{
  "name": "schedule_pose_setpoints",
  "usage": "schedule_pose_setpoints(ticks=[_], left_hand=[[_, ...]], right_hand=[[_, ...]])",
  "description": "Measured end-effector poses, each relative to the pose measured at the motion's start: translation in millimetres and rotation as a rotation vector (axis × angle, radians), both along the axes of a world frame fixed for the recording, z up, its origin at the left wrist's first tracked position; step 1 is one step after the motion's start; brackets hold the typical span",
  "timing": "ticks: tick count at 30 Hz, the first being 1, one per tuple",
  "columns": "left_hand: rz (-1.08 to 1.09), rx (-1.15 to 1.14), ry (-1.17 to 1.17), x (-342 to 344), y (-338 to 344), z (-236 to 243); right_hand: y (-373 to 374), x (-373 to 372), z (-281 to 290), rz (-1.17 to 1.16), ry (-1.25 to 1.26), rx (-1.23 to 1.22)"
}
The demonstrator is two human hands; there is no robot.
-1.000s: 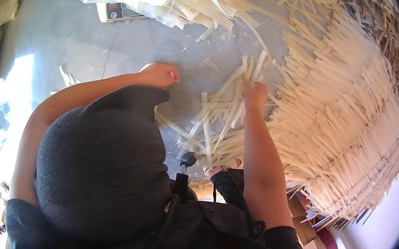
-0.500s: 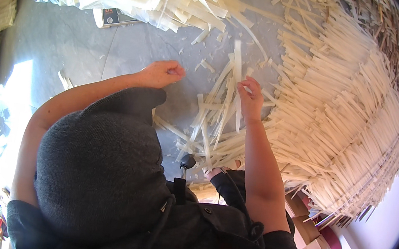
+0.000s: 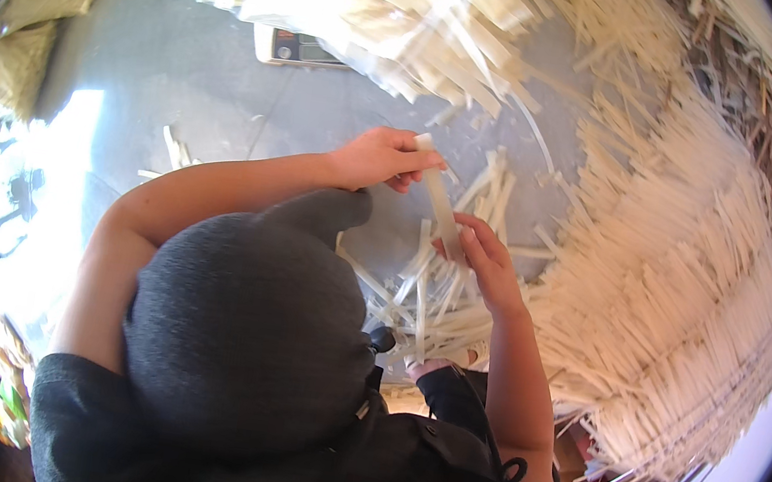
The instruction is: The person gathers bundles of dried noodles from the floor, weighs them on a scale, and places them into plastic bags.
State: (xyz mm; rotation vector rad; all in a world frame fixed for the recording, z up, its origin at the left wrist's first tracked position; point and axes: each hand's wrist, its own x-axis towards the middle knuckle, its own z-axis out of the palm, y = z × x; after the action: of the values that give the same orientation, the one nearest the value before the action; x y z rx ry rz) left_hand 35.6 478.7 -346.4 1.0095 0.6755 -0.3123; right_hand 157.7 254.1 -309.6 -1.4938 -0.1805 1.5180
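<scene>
A pale cream flat strip (image 3: 439, 201) slants between my two hands over the floor. Its upper end is pinched between the thumb and fingers of my left hand (image 3: 385, 159). Lower down, my right hand (image 3: 485, 257) holds the other end, with its fingers curled around it. Beneath and just beyond my right hand lies a loose heap of similar strips (image 3: 437, 297), crossing one another on the grey floor. What the strips are made of I cannot tell.
A clear plastic bag (image 3: 340, 1) full of pale strips lies at the far side, beside a white device with a dark panel (image 3: 299, 48). A large stack of strips (image 3: 682, 290) fills the right. A dark grey cap (image 3: 250, 311) hides the lower middle.
My left hand, empty before, has moved right and now grips the strip's upper end. My right hand still holds the strip, now tilted the other way. The whole view has shifted slightly.
</scene>
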Motion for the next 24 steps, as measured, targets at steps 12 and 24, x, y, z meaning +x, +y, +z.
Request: schedule_pose_setpoints(ticks=[12,24], left_hand=[[0.178,1.444,-0.696,22,52,149],[0.171,2.068,-0.248,63,99,161]], right_hand=[[-12,63,80,-0.153,-0.561,0.131],[-19,58,40,0.101,-1.621,-0.037]])
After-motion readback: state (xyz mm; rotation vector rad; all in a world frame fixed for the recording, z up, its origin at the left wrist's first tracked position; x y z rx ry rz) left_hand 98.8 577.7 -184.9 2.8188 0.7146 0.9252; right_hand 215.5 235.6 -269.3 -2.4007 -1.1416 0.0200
